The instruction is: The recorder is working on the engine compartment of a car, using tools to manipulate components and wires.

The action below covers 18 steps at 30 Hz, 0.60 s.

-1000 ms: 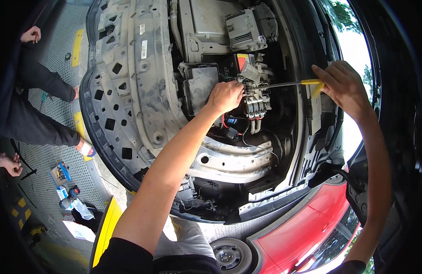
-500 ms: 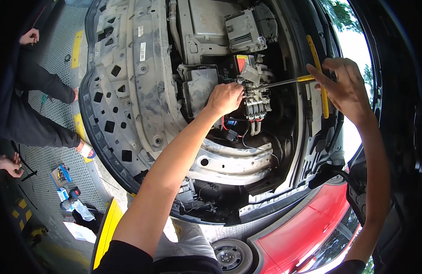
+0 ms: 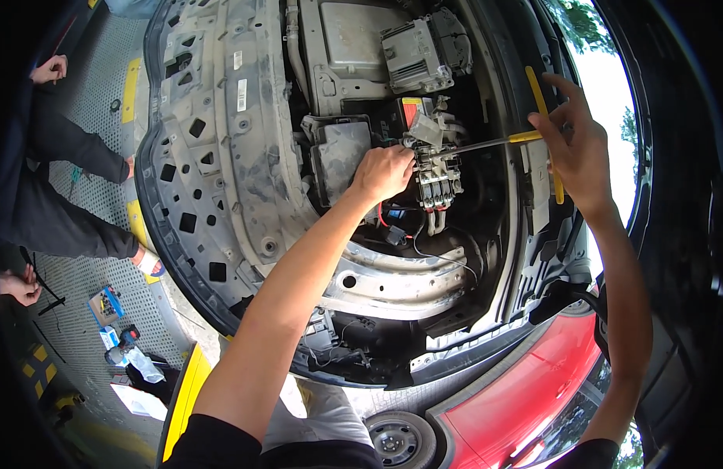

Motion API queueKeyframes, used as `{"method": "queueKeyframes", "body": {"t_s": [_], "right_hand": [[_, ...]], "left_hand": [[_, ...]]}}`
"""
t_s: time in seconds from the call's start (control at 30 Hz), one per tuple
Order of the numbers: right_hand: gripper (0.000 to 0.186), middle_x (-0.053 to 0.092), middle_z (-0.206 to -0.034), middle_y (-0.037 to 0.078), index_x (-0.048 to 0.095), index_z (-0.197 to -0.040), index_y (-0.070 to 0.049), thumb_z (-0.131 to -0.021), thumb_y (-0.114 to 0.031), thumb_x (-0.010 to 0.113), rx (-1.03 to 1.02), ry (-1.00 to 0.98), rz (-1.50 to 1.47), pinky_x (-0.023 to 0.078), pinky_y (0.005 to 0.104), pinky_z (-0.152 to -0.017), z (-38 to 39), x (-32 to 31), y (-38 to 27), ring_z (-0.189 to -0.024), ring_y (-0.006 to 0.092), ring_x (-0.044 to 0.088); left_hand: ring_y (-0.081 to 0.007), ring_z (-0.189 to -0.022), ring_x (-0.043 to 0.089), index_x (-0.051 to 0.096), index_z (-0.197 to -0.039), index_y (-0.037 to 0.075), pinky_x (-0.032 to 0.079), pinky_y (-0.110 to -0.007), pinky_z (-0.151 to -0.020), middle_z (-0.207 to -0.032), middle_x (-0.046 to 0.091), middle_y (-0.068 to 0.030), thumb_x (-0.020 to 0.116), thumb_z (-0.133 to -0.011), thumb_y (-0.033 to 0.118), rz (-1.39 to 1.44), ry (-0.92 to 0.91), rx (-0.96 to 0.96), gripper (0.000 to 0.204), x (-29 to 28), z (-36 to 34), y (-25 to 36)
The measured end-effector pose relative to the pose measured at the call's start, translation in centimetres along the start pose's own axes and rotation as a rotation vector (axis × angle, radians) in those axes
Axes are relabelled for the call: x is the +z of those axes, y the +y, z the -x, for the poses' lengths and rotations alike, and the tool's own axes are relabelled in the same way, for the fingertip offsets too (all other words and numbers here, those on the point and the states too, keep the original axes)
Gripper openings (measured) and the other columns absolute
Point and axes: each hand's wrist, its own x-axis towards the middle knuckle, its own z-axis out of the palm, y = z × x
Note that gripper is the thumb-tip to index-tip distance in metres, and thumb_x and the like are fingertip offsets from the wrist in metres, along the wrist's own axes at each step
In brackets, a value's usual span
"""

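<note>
My left hand (image 3: 385, 173) is closed, its fingertips pinched at the left side of the fuse and terminal block (image 3: 437, 190); what they hold is hidden. Across from it, my right hand (image 3: 578, 152) curls around the crossbar of a yellow T-handle wrench (image 3: 526, 136). The wrench's metal shaft runs level to the left, and its tip meets the block near my left fingertips. A raised translucent cover (image 3: 429, 127) stands at the block's upper end. A battery (image 3: 412, 109) with a red and yellow label sits just beyond, partly hidden.
A dark box (image 3: 342, 156) lies left of the block, and a metal control unit (image 3: 415, 59) is farther back. Red and black wires (image 3: 396, 234) hang below. At left stands another person (image 3: 72, 195) near a box of small parts (image 3: 105, 306). A red car (image 3: 526, 383) is at lower right.
My right hand has moved slightly left and closed more around the crossbar, which has turned a little. My left hand stays at the block.
</note>
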Motion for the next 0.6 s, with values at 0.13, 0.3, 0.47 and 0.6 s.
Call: {"method": "queueKeyframes", "body": {"t_s": [0.13,0.3,0.47,0.6], "right_hand": [[0.057,0.07,-0.107,0.008,0.064,-0.137,-0.011,-0.084,-0.002,0.082,-0.618,-0.056,0.384,0.064,0.0309,-0.078,0.2,-1.9,2.3,-0.09,0.0218,0.074],[0.055,0.066,-0.123,0.007,0.07,-0.126,-0.01,-0.074,-0.012,0.09,-0.934,0.066,0.647,0.059,0.0389,-0.104,-1.4,-2.9,1.5,-0.112,0.0243,0.069],[0.046,0.073,-0.096,0.008,0.071,-0.129,-0.009,-0.093,-0.036,0.075,-0.697,-0.058,0.653,0.058,0.0383,-0.087,-0.4,-2.5,1.8,-0.09,0.0213,0.071],[0.048,0.069,-0.088,0.011,0.067,-0.136,-0.008,-0.1,-0.039,0.068,-0.367,-0.022,0.483,0.055,0.0394,-0.07,0.2,-2.0,-0.2,-0.069,0.0249,0.068]], "left_hand": [[-0.0375,-0.072,0.071,0.064,-0.084,0.003,0.059,-0.048,-0.065,-0.084,0.069,-0.0139,0.07,-0.09,0.012,0.007,0.001,-0.002,0.012,0.3,-0.3,0.4],[-0.0379,-0.071,0.071,0.064,-0.084,0.003,0.06,-0.048,-0.064,-0.084,0.069,-0.0142,0.07,-0.09,0.012,-0.002,-0.009,-0.002,0.013,0.1,-0.1,0.1],[-0.038,-0.071,0.071,0.063,-0.083,0.003,0.06,-0.049,-0.064,-0.084,0.069,-0.0143,0.069,-0.09,0.012,0.025,0.003,0.01,0.013,0.3,-0.1,0.5],[-0.0378,-0.071,0.071,0.063,-0.083,0.003,0.06,-0.049,-0.064,-0.083,0.069,-0.0141,0.069,-0.09,0.011,0.02,0.011,0.007,0.013,0.1,-0.4,0.3]]}}
